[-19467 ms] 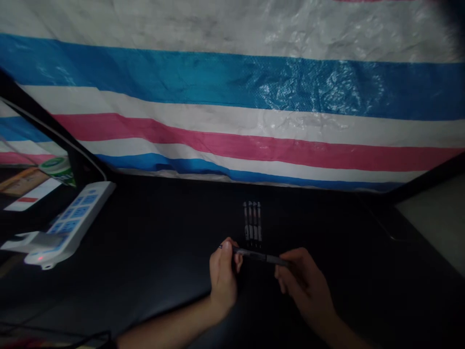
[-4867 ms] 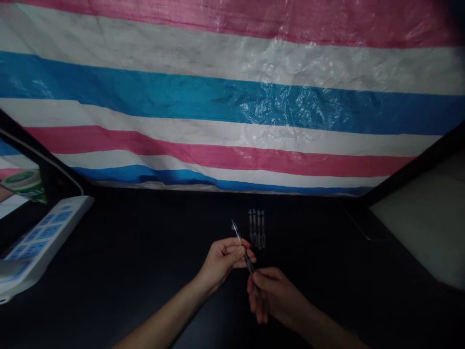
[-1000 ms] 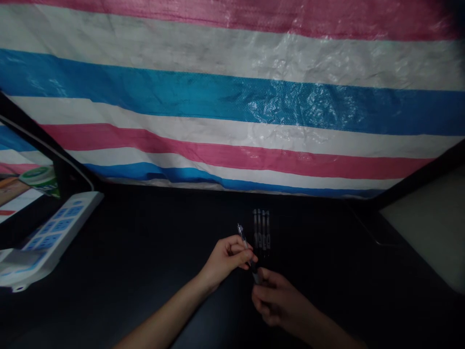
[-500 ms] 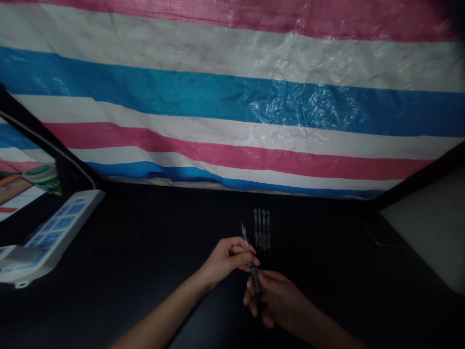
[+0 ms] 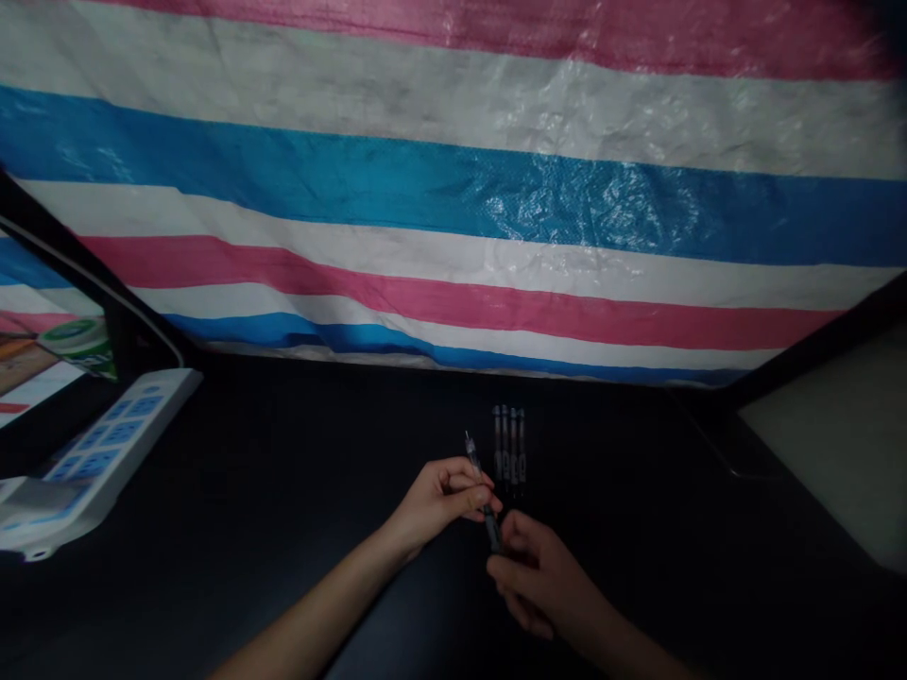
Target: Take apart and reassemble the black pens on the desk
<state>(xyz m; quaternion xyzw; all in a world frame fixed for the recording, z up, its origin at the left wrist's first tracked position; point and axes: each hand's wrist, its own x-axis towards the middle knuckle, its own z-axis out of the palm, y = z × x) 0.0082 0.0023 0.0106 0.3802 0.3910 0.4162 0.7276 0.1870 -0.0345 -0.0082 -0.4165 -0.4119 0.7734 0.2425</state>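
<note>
My left hand [image 5: 453,498] pinches a slim pen [image 5: 490,529] around its middle between thumb and fingers. The pen has a clear barrel and a dark end, and it tilts with its thin tip pointing up and away from me. At the lower, dark end of the pen is my right hand [image 5: 542,571], its thumb and curled fingers closed about that end. Just beyond the hands, several similar pens [image 5: 510,444] lie side by side in a row on the black table [image 5: 318,472].
A white power strip [image 5: 117,444] with blue socket faces lies at the left. Behind it stands a green and white container [image 5: 81,342]. Red, white and blue striped sheeting [image 5: 425,217] hangs across the back, and a pale panel [image 5: 836,444] borders the right side.
My right hand has shifted slightly up and right along the pen, its thumb now at the pen's dark end. The pen and my left hand have moved slightly left. The row of pens stays put.
</note>
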